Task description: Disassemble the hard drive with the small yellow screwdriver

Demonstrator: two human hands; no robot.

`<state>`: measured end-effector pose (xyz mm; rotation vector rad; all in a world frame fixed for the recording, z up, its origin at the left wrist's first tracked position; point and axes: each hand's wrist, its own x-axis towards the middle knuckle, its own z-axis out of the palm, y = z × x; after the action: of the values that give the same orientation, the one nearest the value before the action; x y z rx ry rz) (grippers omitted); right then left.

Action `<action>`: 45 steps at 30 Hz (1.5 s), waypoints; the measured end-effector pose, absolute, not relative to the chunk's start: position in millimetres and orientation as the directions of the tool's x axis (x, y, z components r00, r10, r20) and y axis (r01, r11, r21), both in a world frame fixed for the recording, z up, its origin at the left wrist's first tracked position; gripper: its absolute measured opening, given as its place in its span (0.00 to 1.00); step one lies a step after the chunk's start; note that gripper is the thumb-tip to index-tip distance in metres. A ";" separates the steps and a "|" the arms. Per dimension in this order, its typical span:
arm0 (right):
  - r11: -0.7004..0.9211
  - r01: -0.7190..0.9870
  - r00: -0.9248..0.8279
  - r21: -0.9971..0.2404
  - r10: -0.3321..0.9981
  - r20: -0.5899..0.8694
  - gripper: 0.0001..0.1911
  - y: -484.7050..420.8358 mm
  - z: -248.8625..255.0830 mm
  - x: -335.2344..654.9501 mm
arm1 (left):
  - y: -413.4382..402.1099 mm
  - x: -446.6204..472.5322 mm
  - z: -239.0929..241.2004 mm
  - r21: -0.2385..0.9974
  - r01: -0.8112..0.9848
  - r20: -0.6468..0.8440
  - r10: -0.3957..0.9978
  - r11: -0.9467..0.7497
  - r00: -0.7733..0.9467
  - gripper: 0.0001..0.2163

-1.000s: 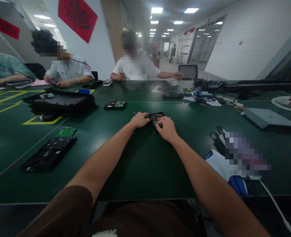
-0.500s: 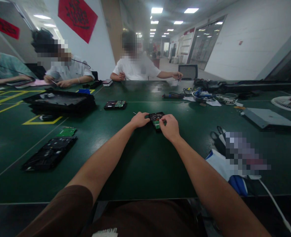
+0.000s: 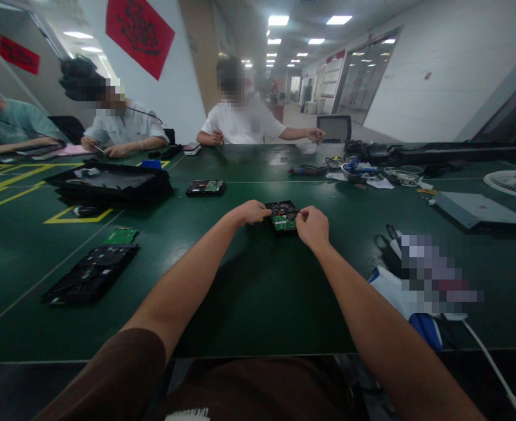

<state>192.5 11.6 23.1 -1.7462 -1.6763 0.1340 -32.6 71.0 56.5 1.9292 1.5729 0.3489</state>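
Observation:
A hard drive (image 3: 283,217) with a black body and a green circuit board lies in front of me at the middle of the table. My left hand (image 3: 253,211) is closed on its left edge, thumb and fingers at the near-left corner. A small yellow bit shows under that hand; what it belongs to is hidden. At the drive's right edge, my right hand (image 3: 314,227) pinches the side with bent fingers. Farther left, another hard drive (image 3: 205,187) with a green board rests flat. A loose green circuit board (image 3: 121,235) lies behind a black plastic housing (image 3: 92,273).
Stacked black trays (image 3: 113,182) stand at the back left. To the right are a grey metal box (image 3: 481,210), tangled cables (image 3: 358,168) and a blue-and-white cloth item (image 3: 389,286) with a white cable. Several people sit across the table (image 3: 240,316).
The hard drive has turned flatter, so more of its green board shows. My right hand has shifted right to its edge. The thin shaft that stuck out by my left hand is out of sight.

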 end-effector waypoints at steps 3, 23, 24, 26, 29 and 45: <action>0.045 0.838 0.187 -0.543 0.913 0.363 0.09 8.4 27.3 191.5 | 65.4 -27.0 57.2 0.643 0.760 -0.172 0.949 -0.094 0.263 0.22; 0.625 0.687 -0.396 -0.371 0.750 0.530 0.08 8.7 27.3 198.1 | 39.0 -53.9 134.8 0.945 0.249 0.131 0.942 -0.213 0.309 0.10; 0.641 0.673 -0.417 -0.369 0.741 0.527 0.08 6.6 28.5 196.5 | 38.5 -53.0 133.9 0.939 0.265 0.136 0.943 -0.221 0.304 0.10; 0.649 0.670 -0.446 -0.360 0.740 0.504 0.09 2.0 30.0 192.5 | 39.3 -52.5 130.9 0.922 0.306 0.146 0.945 -0.237 0.292 0.09; 0.632 0.704 -0.487 -0.324 0.761 0.428 0.14 -3.8 30.7 186.6 | 42.2 -53.3 127.7 0.908 0.346 0.137 0.949 -0.235 0.285 0.07; 0.608 0.741 -0.516 -0.285 0.787 0.338 0.19 -3.3 27.2 186.6 | 39.1 -48.4 131.3 0.941 0.276 0.104 0.943 -0.196 0.316 0.07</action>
<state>186.6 -3.3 27.2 -1.2158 -2.4021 0.1437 -48.4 39.1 131.3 1.6771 1.1148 0.9252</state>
